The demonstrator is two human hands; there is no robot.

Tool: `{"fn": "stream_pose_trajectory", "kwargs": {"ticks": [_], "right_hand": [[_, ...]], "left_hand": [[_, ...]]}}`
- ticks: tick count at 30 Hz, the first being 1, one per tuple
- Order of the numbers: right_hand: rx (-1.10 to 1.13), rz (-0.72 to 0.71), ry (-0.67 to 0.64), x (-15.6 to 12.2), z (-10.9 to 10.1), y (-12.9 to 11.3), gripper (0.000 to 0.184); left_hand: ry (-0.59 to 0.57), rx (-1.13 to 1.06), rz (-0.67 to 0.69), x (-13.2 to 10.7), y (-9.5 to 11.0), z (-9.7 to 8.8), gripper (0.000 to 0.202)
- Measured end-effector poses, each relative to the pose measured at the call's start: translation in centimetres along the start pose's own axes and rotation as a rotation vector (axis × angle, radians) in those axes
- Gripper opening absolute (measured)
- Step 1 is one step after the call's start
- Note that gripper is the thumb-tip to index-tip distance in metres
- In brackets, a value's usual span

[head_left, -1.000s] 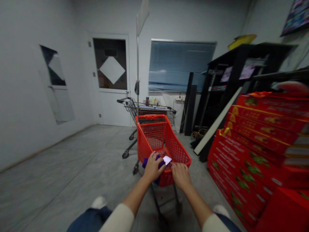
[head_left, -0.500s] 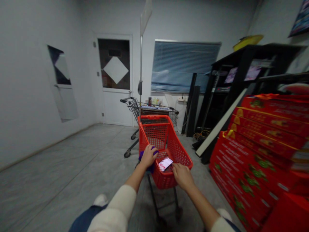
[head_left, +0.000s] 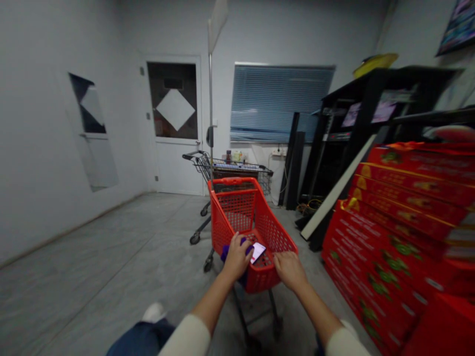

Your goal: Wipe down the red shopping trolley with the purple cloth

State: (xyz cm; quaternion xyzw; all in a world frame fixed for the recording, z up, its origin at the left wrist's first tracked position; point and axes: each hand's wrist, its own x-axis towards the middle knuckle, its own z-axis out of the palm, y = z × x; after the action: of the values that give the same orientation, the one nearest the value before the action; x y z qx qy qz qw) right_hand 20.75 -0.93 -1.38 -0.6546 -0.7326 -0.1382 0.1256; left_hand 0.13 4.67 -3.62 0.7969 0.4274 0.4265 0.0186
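A red plastic shopping cart (head_left: 237, 210) stands in front of me, its near end towards me. My left hand (head_left: 238, 256) is closed over a purple cloth (head_left: 224, 253), pressing it on the cart's left rim near the front corner. My right hand (head_left: 290, 269) is wrapped over the rim at the near right corner, fingers curled inward. Between the hands, a phone (head_left: 258, 252) with a lit screen lies inside the basket. A pole (head_left: 211, 99) with a white sign rises behind the cart's far left corner.
Behind is a black wire cart (head_left: 202, 160) with items on top. Stacked red cartons (head_left: 393, 257) stand close on the right, beside a black shelf (head_left: 367, 109) and a leaning white board (head_left: 336, 193). A white door (head_left: 178, 165) is in the back wall.
My left hand has slid with the purple cloth along the rim towards me and to the right. My right hand has shifted slightly right and closed more fully over the corner.
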Motion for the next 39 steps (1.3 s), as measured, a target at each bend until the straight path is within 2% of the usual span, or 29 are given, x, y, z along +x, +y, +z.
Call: {"fn": "stream_pose_trajectory", "kwargs": {"ticks": [8, 11, 15, 22, 26, 31, 35, 39], "right_hand": [[0.007, 0.08, 0.001, -0.1, -0.3, -3.3, 0.035], [-0.029, 0.113, -0.014, 0.2, -0.2, -4.6, 0.038], [-0.062, 0.175, -0.001, 0.8, 0.2, -5.6, 0.04], [-0.084, 0.242, 0.01, 1.4, 0.4, -6.2, 0.041], [-0.072, 0.235, -0.003, 1.2, 0.1, -7.1, 0.043], [-0.035, 0.181, -0.039, 1.3, -0.4, -8.6, 0.039], [0.013, 0.046, -0.118, 2.1, -1.2, -7.3, 0.042], [0.056, -0.043, -0.057, 2.4, -0.9, -3.6, 0.04]], "left_hand": [[-0.113, 0.038, 0.072, 3.0, -3.9, -1.4, 0.018], [-0.115, 0.013, 0.056, 3.5, -4.8, -1.6, 0.016], [-0.047, -0.007, 0.026, 2.5, -4.4, -1.2, 0.017], [-0.005, 0.072, 0.044, -1.6, -1.6, -0.1, 0.021], [-0.049, 0.139, 0.022, -0.3, -1.9, -0.8, 0.016], [-0.152, 0.142, 0.019, 2.8, -4.2, -2.4, 0.016], [-0.13, 0.115, 0.0, 2.8, -6.2, -2.9, 0.017], [-0.001, 0.145, -0.084, 0.9, -6.0, -2.2, 0.02]]}}
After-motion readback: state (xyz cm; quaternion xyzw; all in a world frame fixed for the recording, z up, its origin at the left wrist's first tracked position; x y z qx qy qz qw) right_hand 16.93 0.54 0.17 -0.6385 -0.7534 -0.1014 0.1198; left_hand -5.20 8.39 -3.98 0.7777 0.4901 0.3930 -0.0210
